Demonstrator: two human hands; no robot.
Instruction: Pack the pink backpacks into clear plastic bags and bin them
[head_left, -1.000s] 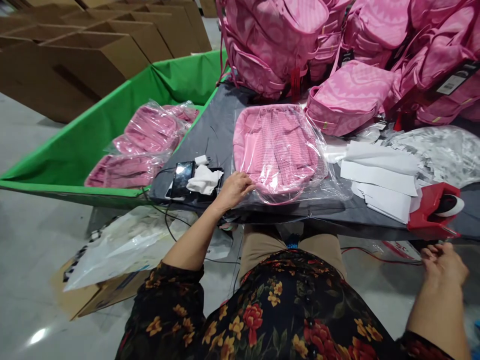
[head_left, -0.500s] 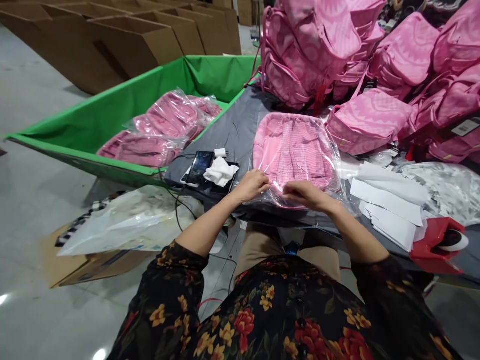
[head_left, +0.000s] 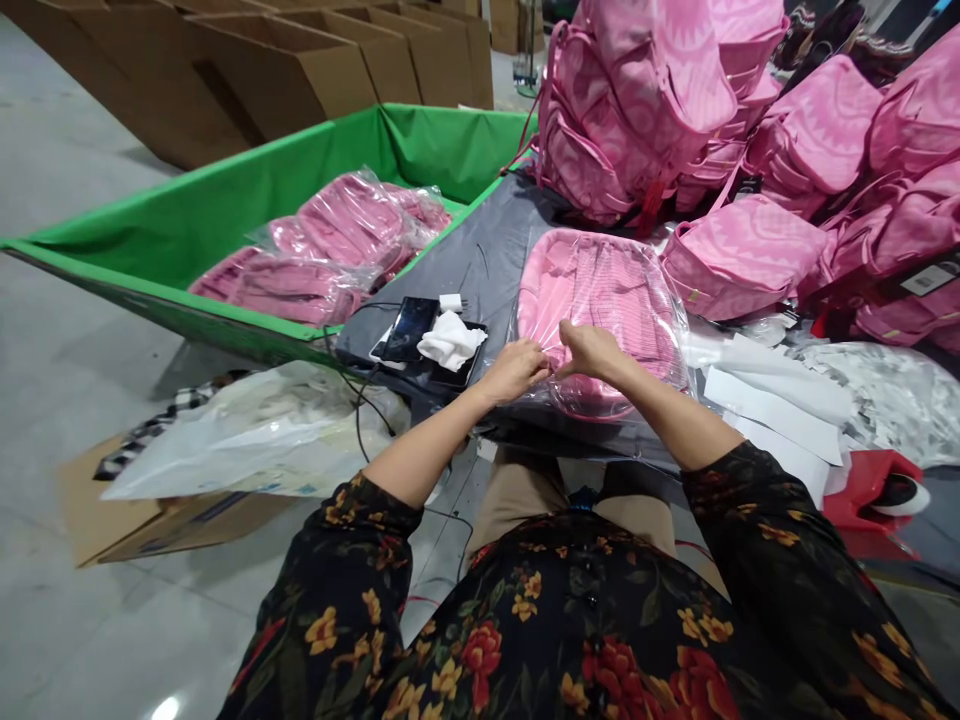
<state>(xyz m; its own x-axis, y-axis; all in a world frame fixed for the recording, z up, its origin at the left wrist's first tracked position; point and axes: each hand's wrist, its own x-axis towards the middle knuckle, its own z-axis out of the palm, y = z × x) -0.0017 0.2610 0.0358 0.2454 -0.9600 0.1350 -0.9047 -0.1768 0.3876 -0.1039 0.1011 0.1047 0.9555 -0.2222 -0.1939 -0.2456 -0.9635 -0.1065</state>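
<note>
A pink backpack (head_left: pixel 622 300) lies flat on the grey-covered table in a clear plastic bag (head_left: pixel 559 395), its straps and mesh back panel facing up. My left hand (head_left: pixel 517 370) is at the bag's near left corner, its fingers bent and pinched on the plastic. Just to the right, my right hand (head_left: pixel 590 352) rests over the near part of the backpack. Its thumb and forefinger are spread apart and point toward the left fingertips; the other fingers are partly hidden.
Left, a green-lined bin (head_left: pixel 262 185) holds several bagged pink backpacks (head_left: pixel 337 225). A phone (head_left: pixel 411 328), crumpled white tissue (head_left: pixel 451 342) and charger (head_left: pixel 450 302) lie beside my left hand. Pink backpacks (head_left: pixel 630 110) pile up behind. White paper sheets (head_left: pixel 776 415) and a red tape dispenser (head_left: pixel 862 490) are right.
My right hand has moved left and farther from me, closer to my left hand, and its thumb and forefinger have spread. The left hand stays at the bag's near left corner.
</note>
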